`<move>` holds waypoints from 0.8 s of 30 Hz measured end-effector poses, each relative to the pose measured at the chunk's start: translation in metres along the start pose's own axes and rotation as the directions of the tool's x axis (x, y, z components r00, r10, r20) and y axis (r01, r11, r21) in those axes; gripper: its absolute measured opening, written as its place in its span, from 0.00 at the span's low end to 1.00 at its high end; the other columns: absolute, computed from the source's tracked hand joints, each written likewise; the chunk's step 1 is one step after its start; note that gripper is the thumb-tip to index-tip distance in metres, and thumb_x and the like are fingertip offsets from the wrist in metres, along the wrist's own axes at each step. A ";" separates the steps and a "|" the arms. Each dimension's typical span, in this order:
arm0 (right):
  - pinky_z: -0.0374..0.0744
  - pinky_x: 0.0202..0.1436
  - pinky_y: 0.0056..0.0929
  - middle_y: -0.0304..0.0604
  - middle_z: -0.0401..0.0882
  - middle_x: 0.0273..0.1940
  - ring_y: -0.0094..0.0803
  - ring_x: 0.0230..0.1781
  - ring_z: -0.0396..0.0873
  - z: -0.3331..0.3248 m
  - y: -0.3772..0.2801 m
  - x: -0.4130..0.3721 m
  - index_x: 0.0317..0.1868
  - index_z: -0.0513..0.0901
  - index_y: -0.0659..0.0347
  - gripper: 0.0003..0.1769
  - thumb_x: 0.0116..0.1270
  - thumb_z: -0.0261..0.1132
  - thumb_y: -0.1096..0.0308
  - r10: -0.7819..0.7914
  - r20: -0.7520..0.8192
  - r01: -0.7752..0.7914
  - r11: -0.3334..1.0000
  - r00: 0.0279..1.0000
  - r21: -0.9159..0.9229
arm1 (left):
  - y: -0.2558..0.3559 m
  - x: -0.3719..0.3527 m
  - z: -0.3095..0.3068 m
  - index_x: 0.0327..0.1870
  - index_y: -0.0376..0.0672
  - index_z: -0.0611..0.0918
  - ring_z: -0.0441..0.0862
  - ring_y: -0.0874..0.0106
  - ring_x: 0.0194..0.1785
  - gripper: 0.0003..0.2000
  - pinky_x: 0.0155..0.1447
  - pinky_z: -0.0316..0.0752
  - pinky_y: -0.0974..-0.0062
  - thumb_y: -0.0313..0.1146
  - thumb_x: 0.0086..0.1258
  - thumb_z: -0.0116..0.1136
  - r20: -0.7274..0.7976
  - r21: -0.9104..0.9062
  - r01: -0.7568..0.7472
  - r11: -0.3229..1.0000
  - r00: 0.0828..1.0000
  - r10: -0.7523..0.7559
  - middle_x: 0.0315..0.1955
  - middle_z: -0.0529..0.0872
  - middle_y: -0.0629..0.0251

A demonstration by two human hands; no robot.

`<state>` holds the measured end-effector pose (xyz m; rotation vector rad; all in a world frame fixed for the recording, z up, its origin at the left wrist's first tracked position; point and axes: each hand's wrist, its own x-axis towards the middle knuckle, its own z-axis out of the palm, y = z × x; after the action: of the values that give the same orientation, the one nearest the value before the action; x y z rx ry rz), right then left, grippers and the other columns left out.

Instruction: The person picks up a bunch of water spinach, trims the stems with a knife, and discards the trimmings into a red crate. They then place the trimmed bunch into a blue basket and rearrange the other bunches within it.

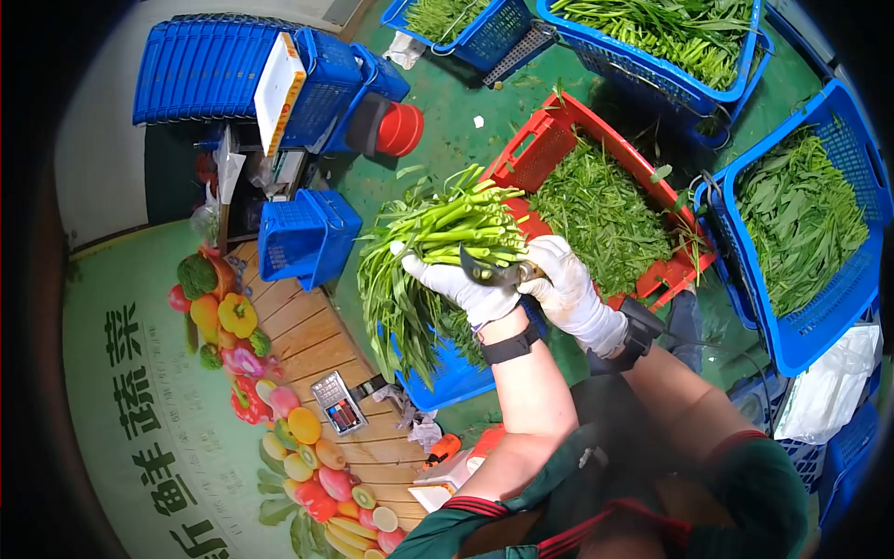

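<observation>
My left hand [458,287], in a white glove, is wrapped under a thick bunch of water spinach [466,219]. The pale cut stems point right, and the long leaves hang down to the left. My right hand [568,289], also gloved, is closed on the handle of a knife [482,270]. Its short, dark blade lies against the lower stems, near my left hand. Behind my right hand stands a red crate [610,140] with loose leaves and trimmings [596,200] in it. Below the bunch, a blue basket [452,377] is partly hidden by leaves.
Blue baskets of greens stand at the right [801,340] and top right [643,70]. Stacked blue baskets [209,70] and a red bucket [400,129] are at upper left. A calculator-like device [338,402] lies by the printed vegetable banner [140,307].
</observation>
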<state>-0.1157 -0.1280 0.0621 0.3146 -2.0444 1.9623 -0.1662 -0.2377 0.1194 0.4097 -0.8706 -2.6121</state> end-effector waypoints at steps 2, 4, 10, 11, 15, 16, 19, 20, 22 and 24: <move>0.71 0.50 0.42 0.46 0.75 0.42 0.46 0.46 0.71 -0.002 0.001 -0.001 0.46 0.76 0.60 0.24 0.55 0.67 0.52 -0.126 0.062 0.134 0.980 0.990 -0.144 | 0.004 0.004 -0.004 0.53 0.47 0.76 0.78 0.60 0.49 0.28 0.54 0.75 0.57 0.62 0.66 0.47 0.074 0.038 0.051 0.998 0.996 -0.054 0.49 0.80 0.61; 0.71 0.50 0.42 0.46 0.76 0.41 0.45 0.46 0.71 -0.002 0.006 -0.003 0.46 0.76 0.59 0.25 0.54 0.67 0.52 -0.088 0.050 0.095 0.984 0.995 -0.151 | 0.002 0.002 -0.002 0.51 0.48 0.77 0.78 0.60 0.48 0.26 0.53 0.75 0.57 0.61 0.66 0.47 0.000 0.074 0.042 0.996 0.999 -0.042 0.48 0.81 0.62; 0.72 0.49 0.38 0.45 0.76 0.40 0.45 0.45 0.72 -0.005 0.017 0.020 0.46 0.77 0.58 0.23 0.46 0.70 0.68 -0.164 -0.093 0.145 0.973 0.982 -0.181 | 0.004 0.002 0.009 0.50 0.42 0.76 0.78 0.61 0.48 0.25 0.55 0.74 0.59 0.56 0.67 0.47 -0.227 0.122 0.008 0.992 0.974 0.020 0.47 0.80 0.58; 0.72 0.49 0.38 0.45 0.76 0.40 0.45 0.45 0.72 -0.003 0.023 0.020 0.46 0.77 0.58 0.23 0.46 0.70 0.68 -0.167 -0.097 0.147 0.972 0.981 -0.182 | 0.004 0.003 0.007 0.50 0.42 0.76 0.78 0.61 0.48 0.25 0.55 0.74 0.59 0.56 0.66 0.48 -0.261 0.127 -0.017 0.992 0.964 0.050 0.47 0.80 0.58; 0.72 0.51 0.37 0.45 0.75 0.40 0.45 0.46 0.72 0.007 0.049 0.018 0.45 0.77 0.59 0.20 0.49 0.67 0.72 -0.092 -0.017 0.093 0.993 0.996 0.078 | 0.009 0.009 0.002 0.54 0.45 0.77 0.78 0.58 0.51 0.26 0.56 0.73 0.55 0.55 0.67 0.41 -0.338 0.283 -0.048 0.958 0.930 0.146 0.50 0.80 0.57; 0.72 0.52 0.36 0.45 0.75 0.40 0.44 0.46 0.72 0.009 0.060 0.017 0.45 0.78 0.59 0.19 0.49 0.67 0.74 -0.054 0.005 0.054 0.996 0.999 0.075 | 0.013 0.008 0.003 0.51 0.43 0.78 0.79 0.59 0.48 0.25 0.54 0.74 0.55 0.54 0.69 0.40 -0.381 0.197 0.014 0.980 0.922 0.064 0.47 0.81 0.57; 0.73 0.52 0.33 0.44 0.76 0.40 0.41 0.46 0.73 0.011 0.092 0.000 0.44 0.79 0.58 0.18 0.49 0.65 0.78 0.086 0.063 -0.093 0.988 0.994 0.123 | 0.022 0.011 -0.033 0.50 0.42 0.77 0.79 0.59 0.45 0.23 0.52 0.75 0.57 0.53 0.68 0.46 -0.135 0.195 -0.019 0.981 0.990 0.046 0.46 0.81 0.57; 0.73 0.51 0.33 0.44 0.76 0.40 0.40 0.45 0.74 0.008 0.092 -0.002 0.44 0.79 0.58 0.19 0.49 0.64 0.79 0.235 0.118 -0.252 0.954 0.965 0.160 | 0.023 -0.001 -0.015 0.50 0.41 0.77 0.80 0.59 0.44 0.24 0.51 0.76 0.57 0.54 0.69 0.45 -0.181 0.208 -0.042 0.977 0.980 0.081 0.45 0.81 0.57; 0.74 0.50 0.33 0.43 0.77 0.41 0.39 0.44 0.75 0.004 0.093 -0.010 0.46 0.79 0.59 0.20 0.49 0.63 0.81 0.285 0.199 -0.304 0.949 0.938 0.076 | 0.028 -0.005 -0.014 0.50 0.40 0.77 0.80 0.60 0.45 0.24 0.52 0.76 0.60 0.53 0.70 0.43 -0.157 0.254 -0.038 0.966 0.984 0.080 0.45 0.82 0.57; 0.75 0.50 0.33 0.44 0.77 0.43 0.39 0.45 0.75 0.009 0.075 -0.004 0.47 0.78 0.60 0.20 0.50 0.63 0.81 0.170 0.180 -0.196 0.971 0.969 0.135 | 0.026 0.001 -0.017 0.50 0.40 0.77 0.80 0.61 0.44 0.24 0.51 0.76 0.61 0.53 0.70 0.43 -0.189 0.256 -0.041 0.966 0.978 0.092 0.44 0.82 0.57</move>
<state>-0.1388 -0.1337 -0.0097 0.3441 -2.0959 2.2812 -0.1541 -0.2662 0.1224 0.6854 -1.1269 -2.3556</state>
